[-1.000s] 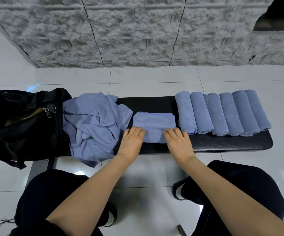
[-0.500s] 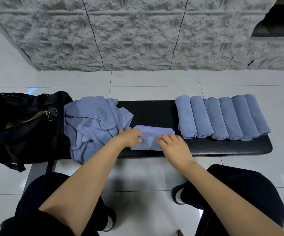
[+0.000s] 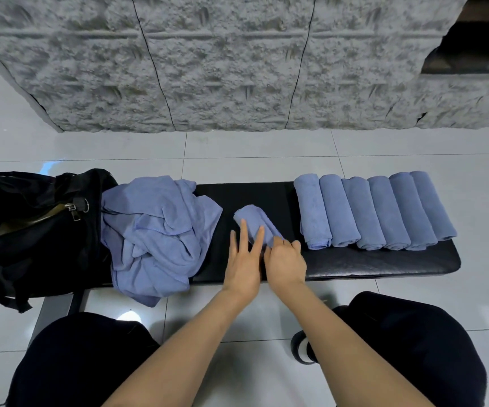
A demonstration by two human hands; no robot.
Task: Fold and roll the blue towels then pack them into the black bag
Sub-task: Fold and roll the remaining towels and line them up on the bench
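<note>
Black bag (image 3: 32, 224) at the left of the frame holds no towel that shows; packing is not yet begun. Beside it, a loose pile (image 3: 158, 230) awaits folding. At the centre of the bench (image 3: 355, 261), one towel (image 3: 255, 220) is nearly rolled: left hand (image 3: 243, 259) presses it with straight fingers, right hand (image 3: 285, 259) curls round its near end. At right, six finished rolls (image 3: 375, 210) lie side by side.

Single wide head view, forward and down (steeply), near the bench (image 3: 355, 262)
</note>
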